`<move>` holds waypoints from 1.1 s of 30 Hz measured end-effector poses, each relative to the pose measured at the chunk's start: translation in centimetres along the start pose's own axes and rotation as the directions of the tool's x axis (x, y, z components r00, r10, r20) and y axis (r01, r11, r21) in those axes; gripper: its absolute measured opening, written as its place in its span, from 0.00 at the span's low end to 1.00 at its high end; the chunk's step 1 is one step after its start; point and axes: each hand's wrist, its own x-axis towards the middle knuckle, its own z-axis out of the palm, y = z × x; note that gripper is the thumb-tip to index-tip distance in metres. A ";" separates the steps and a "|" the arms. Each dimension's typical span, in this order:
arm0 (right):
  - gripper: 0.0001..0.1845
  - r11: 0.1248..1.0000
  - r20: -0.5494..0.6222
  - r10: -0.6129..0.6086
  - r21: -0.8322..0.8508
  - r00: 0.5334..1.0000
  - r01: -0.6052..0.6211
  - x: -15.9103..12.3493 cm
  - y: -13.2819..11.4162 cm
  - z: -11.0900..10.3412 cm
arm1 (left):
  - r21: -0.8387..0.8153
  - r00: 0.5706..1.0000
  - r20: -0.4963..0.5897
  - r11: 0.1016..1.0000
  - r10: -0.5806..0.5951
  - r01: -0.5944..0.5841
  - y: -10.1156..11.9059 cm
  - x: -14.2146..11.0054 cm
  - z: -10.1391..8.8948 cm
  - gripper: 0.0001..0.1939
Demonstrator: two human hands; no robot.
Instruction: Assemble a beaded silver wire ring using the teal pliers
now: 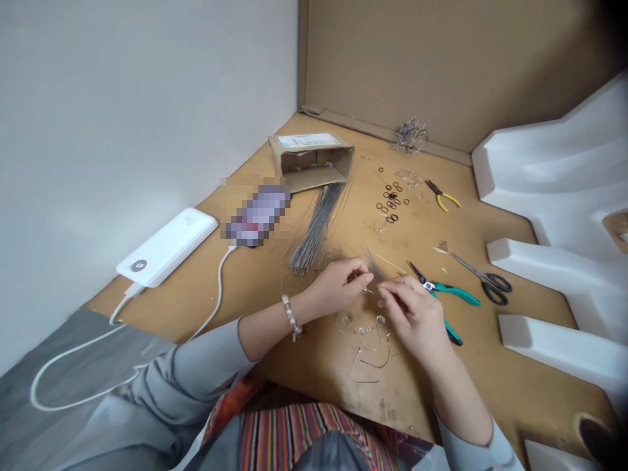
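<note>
My left hand (343,284), with a beaded bracelet (291,317) on its wrist, is closed in a pinch over the table. A short bit of thin metal wire (367,290) shows at its fingertips. Close beside it, my right hand (413,312) also pinches, thumb against fingers; what lies between them is too small to make out. Below the hands lie small clear rings (380,320) and bent wire pieces (366,381). Teal-handled pliers (456,293) rest just right of my right hand. A bundle of straight grey wires (316,232) lies beyond my left hand.
An open cardboard box (314,163) lies behind the wire bundle. Dark rings (391,204), yellow-handled pliers (444,196) and scissors (483,280) are farther right. A tangled wire pile (411,136) sits at the back. A phone (258,214) and white power bank (167,247) with cables are left; white foam (540,333) borders the right.
</note>
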 end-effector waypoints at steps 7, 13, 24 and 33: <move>0.06 0.980 -0.023 0.157 0.126 0.987 -0.153 0.1 0.1 0.1 | -0.126 0.988 0.045 0.982 0.151 -0.144 -0.5 0.0 0.4 0.12; 0.06 0.963 -0.006 0.203 0.182 0.979 -0.198 0.1 -0.3 0.3 | -0.151 0.974 0.114 0.973 0.194 -0.176 0.2 -0.5 0.5 0.14; 0.13 0.785 0.123 0.444 0.425 0.888 -0.451 0.1 -0.1 0.6 | 0.173 0.964 0.097 0.950 0.247 -0.261 0.1 -0.3 0.0 0.04; 0.18 0.699 0.036 0.559 0.517 0.828 -0.494 0.1 1.0 0.0 | 0.196 0.959 -0.033 0.942 0.283 -0.271 -0.1 0.0 -0.2 0.06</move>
